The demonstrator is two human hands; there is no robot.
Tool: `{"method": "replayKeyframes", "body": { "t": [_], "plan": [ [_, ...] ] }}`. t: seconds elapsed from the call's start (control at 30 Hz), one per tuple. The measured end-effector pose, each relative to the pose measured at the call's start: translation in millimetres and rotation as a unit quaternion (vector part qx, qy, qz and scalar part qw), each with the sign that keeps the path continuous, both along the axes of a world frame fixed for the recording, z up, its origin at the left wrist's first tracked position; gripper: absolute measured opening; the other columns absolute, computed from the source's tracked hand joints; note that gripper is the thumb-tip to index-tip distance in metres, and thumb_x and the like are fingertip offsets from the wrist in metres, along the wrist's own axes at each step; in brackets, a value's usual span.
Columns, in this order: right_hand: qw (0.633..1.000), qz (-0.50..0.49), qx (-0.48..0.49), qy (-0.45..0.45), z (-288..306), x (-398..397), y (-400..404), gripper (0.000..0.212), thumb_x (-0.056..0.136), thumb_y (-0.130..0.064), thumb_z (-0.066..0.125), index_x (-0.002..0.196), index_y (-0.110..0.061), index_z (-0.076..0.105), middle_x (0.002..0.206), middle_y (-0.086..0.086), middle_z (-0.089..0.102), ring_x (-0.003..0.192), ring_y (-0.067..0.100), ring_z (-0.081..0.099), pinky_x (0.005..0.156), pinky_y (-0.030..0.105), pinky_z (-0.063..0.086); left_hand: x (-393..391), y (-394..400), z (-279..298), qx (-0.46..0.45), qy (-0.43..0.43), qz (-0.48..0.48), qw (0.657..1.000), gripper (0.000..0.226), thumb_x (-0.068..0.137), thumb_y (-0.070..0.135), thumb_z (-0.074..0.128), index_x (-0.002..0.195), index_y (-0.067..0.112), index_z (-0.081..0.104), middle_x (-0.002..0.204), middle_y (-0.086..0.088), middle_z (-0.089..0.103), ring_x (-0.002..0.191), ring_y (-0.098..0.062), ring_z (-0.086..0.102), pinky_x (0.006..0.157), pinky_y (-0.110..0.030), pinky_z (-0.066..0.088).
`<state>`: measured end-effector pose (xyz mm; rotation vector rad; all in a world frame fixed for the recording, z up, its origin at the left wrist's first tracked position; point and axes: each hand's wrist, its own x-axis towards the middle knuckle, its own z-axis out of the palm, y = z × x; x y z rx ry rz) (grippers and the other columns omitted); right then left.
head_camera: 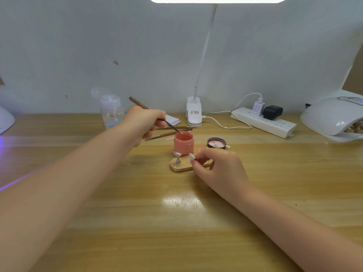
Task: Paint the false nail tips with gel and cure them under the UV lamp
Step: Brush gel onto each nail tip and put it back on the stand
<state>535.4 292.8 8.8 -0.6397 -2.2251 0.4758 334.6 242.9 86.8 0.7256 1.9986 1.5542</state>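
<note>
My left hand [146,122] grips a thin brown brush [137,103], and its tip dips into an open pink gel jar [183,143]. My right hand [216,165] pinches a clear false nail tip [191,156] on its stand, just over the small wooden holder base [177,167]. Another nail tip [177,154] sits on a metal stand at the base's left end. The jar's dark lid [216,143] lies upturned to the right. A white UV lamp [332,116] stands at the far right of the table.
Spare brushes [169,131] lie behind the jar, next to white wipes [172,119] and a clear pump bottle [112,112]. A clip desk lamp [194,112], a power strip [263,121] with plugs and a cable line the wall. Another white device [5,120] glows purple at the left edge.
</note>
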Motion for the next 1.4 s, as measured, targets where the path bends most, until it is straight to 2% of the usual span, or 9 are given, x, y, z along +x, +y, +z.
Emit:
{"method": "replayKeyframes", "body": {
  "t": [0.2, 0.4, 0.53, 0.73, 0.87, 0.97, 1.1, 1.2, 1.4],
  "plan": [
    [1.0, 0.006, -0.013, 0.009, -0.6, 0.9, 0.2, 0.003, 0.082, -0.02, 0.073, 0.08, -0.018, 0.074, 0.073, -0.011, 0.069, 0.059, -0.01, 0.053, 0.059, 0.014, 0.033, -9.0, -21.2, -10.9, 0.047, -0.096, -0.001, 0.994, 0.014, 0.091, 0.02, 0.063, 0.078, 0.014, 0.066, 0.052, 0.006, 0.063, 0.048, -0.005, 0.042, 0.037, -0.012, 0.033],
    [0.999, 0.025, -0.012, 0.018, 0.8, 2.0, 0.0, 0.003, 0.083, -0.018, 0.073, 0.081, -0.016, 0.073, 0.073, -0.013, 0.066, 0.06, -0.009, 0.053, 0.059, 0.014, 0.033, 0.9, -35.6, -13.6, 0.131, -0.203, -0.036, 0.97, 0.012, 0.093, 0.021, 0.063, 0.083, 0.014, 0.065, 0.058, 0.004, 0.063, 0.044, -0.002, 0.046, 0.038, -0.013, 0.036],
    [0.999, 0.031, 0.0, 0.031, 1.0, 2.6, 0.8, 0.001, 0.085, -0.017, 0.071, 0.085, -0.017, 0.072, 0.075, -0.013, 0.064, 0.061, -0.006, 0.051, 0.059, 0.015, 0.034, 16.9, -47.5, -25.1, 0.203, -0.215, -0.032, 0.955, 0.01, 0.09, 0.021, 0.067, 0.088, 0.011, 0.069, 0.063, 0.002, 0.067, 0.046, -0.003, 0.051, 0.041, -0.014, 0.041],
    [0.998, 0.041, -0.014, 0.056, -0.1, 1.7, 1.5, 0.003, 0.086, -0.02, 0.071, 0.087, -0.017, 0.073, 0.079, -0.011, 0.068, 0.06, -0.001, 0.052, 0.058, 0.011, 0.037, 40.4, -71.8, -39.9, 0.285, -0.055, -0.061, 0.955, 0.022, 0.074, 0.033, 0.071, 0.086, 0.014, 0.075, 0.078, -0.01, 0.074, 0.058, -0.011, 0.061, 0.052, -0.02, 0.051],
    [0.997, 0.038, -0.021, 0.062, 0.2, 3.0, 0.0, 0.003, 0.086, -0.019, 0.071, 0.087, -0.017, 0.072, 0.08, -0.013, 0.068, 0.056, 0.004, 0.052, 0.058, 0.012, 0.038, 55.1, -84.5, -42.5, 0.307, 0.057, -0.083, 0.947, 0.008, 0.078, 0.029, 0.073, 0.082, 0.024, 0.078, 0.079, -0.008, 0.075, 0.064, -0.017, 0.068, 0.062, -0.024, 0.056],
    [0.997, 0.028, -0.024, 0.068, 1.9, 4.3, -1.4, 0.003, 0.086, -0.02, 0.071, 0.085, -0.018, 0.071, 0.076, -0.015, 0.066, 0.053, 0.008, 0.051, 0.058, 0.016, 0.04, 65.5, -89.0, -46.9, 0.298, 0.104, -0.107, 0.943, 0.011, 0.081, 0.021, 0.073, 0.088, 0.028, 0.078, 0.081, -0.004, 0.076, 0.069, -0.017, 0.071, 0.067, -0.023, 0.056],
    [0.995, 0.031, -0.042, 0.08, 3.1, 6.0, -1.9, 0.002, 0.086, -0.02, 0.072, 0.086, -0.018, 0.072, 0.077, -0.012, 0.067, 0.053, 0.011, 0.05, 0.057, 0.023, 0.043, 72.2, -93.2, -55.6, 0.26, 0.208, -0.11, 0.937, 0.018, 0.081, 0.035, 0.059, 0.092, 0.028, 0.072, 0.085, 0.008, 0.075, 0.076, -0.011, 0.07, 0.071, -0.026, 0.057],
    [0.995, 0.028, -0.041, 0.084, 3.3, 5.5, -1.8, 0.001, 0.085, -0.018, 0.072, 0.086, -0.018, 0.072, 0.077, -0.011, 0.068, 0.053, 0.013, 0.051, 0.058, 0.027, 0.045, 71.8, -94.3, -58.9, 0.242, 0.273, -0.122, 0.923, 0.018, 0.083, 0.032, 0.052, 0.096, 0.031, 0.063, 0.089, 0.013, 0.071, 0.083, -0.01, 0.069, 0.075, -0.022, 0.054],
    [0.996, 0.023, -0.027, 0.087, 2.7, 4.3, -0.6, 0.002, 0.085, -0.017, 0.072, 0.086, -0.019, 0.073, 0.074, -0.014, 0.066, 0.054, 0.013, 0.051, 0.058, 0.023, 0.043, 72.6, -93.8, -61.5, 0.246, 0.311, -0.14, 0.907, 0.018, 0.086, 0.03, 0.051, 0.099, 0.028, 0.064, 0.091, 0.012, 0.07, 0.084, -0.004, 0.067, 0.075, -0.014, 0.049]
  ]
}}
